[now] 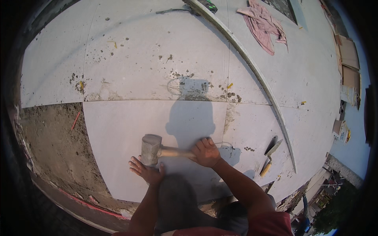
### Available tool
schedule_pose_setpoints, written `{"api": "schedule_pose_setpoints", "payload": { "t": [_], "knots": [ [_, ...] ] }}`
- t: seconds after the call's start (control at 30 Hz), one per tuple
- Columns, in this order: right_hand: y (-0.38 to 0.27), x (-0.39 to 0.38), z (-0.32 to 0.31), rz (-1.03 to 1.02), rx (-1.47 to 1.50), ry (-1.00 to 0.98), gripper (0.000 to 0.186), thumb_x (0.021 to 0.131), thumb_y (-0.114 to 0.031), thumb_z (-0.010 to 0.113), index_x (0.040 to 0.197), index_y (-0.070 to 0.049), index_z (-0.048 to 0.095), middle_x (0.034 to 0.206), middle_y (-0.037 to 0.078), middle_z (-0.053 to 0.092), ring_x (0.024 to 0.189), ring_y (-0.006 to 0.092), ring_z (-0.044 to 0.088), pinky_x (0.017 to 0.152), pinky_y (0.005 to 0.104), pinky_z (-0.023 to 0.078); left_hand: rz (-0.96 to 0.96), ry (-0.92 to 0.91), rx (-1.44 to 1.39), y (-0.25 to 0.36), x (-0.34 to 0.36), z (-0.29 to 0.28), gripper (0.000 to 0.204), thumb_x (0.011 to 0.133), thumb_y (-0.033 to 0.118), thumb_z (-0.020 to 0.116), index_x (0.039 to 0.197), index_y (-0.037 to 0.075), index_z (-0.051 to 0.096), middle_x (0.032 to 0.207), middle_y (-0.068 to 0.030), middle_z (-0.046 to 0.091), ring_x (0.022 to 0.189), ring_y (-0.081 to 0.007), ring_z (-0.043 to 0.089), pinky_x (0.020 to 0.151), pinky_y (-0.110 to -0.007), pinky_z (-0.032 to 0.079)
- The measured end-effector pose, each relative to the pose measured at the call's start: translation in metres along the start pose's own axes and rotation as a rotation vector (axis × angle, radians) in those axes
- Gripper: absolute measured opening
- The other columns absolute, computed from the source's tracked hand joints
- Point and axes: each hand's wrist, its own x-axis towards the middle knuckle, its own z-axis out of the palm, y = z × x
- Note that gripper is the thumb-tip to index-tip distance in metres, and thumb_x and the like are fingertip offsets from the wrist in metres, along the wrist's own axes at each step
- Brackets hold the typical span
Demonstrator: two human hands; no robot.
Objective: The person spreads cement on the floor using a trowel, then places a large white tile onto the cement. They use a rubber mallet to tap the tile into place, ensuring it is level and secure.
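My right hand (pixel 206 152) grips the wooden handle (pixel 177 152) of a mallet with a grey, dusty cylindrical head (pixel 150 148), held sideways over a large pale tile (pixel 118 141). My left hand (pixel 146 169) has its fingers spread, just below and partly behind the mallet head, apparently flat on that tile. To the right lies a trowel (pixel 274 146) with a yellow handle on the tiles. My head's shadow falls across the middle.
Bare mortar bed (pixel 57 141) borders the left. A long straightedge (pixel 252 67) crosses the tiles, with a pink cloth (pixel 263 27), a green-black tool (pixel 208 6) and yellow spacers (pixel 230 85) nearby. Cardboard pieces (pixel 348 53) sit at the right edge.
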Motion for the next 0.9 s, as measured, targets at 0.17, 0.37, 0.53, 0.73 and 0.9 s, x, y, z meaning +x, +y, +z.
{"api": "schedule_pose_setpoints", "payload": {
  "t": [0.17,0.37,0.53,0.73,0.9],
  "knots": [
    [-0.005,0.003,0.005,-0.064,-0.085,0.049,0.034,0.076,-0.039,0.075,0.087,-0.012,0.058,0.087,0.007,0.053,0.086,0.0272,0.052,0.083,0.0423,0.041,-0.062,0.032,-0.094,0.01,0.01,-0.022,0.099,0.081,0.059,0.06,0.149,-0.005,0.028,0.157,-0.0324,0.016,0.145,-0.054,0.006,0.114,-0.068,0.001],
    [-0.032,-0.001,0.008,0.064,-0.089,0.046,0.027,0.09,-0.032,0.067,0.088,-0.007,0.057,0.085,0.011,0.056,0.082,0.0276,0.056,0.072,0.0405,0.045,-0.14,0.081,-0.139,0.014,0.015,-0.018,0.106,0.083,0.067,0.055,0.151,-0.007,0.022,0.16,-0.0266,0.015,0.15,-0.0414,0.004,0.118,-0.06,-0.002],
    [-0.073,0.0,-0.047,0.35,0.714,-0.036,0.041,0.101,-0.041,0.053,0.089,-0.002,0.051,0.052,0.001,0.042,0.044,0.0163,0.046,0.044,0.0316,0.044,-0.176,0.111,-0.157,0.01,0.005,-0.02,0.112,0.082,0.072,0.053,0.15,-0.011,0.02,0.16,-0.0264,0.014,0.151,-0.0362,0.005,0.122,-0.05,0.002],
    [-0.11,0.019,-0.067,0.538,1.111,0.352,0.046,0.103,-0.049,0.045,0.082,-0.008,0.043,0.055,0.0,0.042,0.04,0.0103,0.042,0.034,0.0265,0.036,-0.104,0.229,-0.237,0.016,0.003,-0.008,0.112,0.082,0.07,0.056,0.149,-0.013,0.022,0.159,-0.0269,0.015,0.151,-0.0364,0.007,0.122,-0.049,0.004],
    [-0.103,-0.003,-0.074,0.736,0.874,-0.302,0.051,0.1,-0.056,0.046,0.083,-0.007,0.045,0.054,0.001,0.043,0.038,0.0115,0.042,0.035,0.0281,0.039,-0.091,0.225,-0.232,0.005,-0.008,-0.005,0.112,0.082,0.071,0.055,0.149,-0.013,0.022,0.159,-0.0268,0.016,0.15,-0.0365,0.009,0.122,-0.047,0.006]
  ]
}}
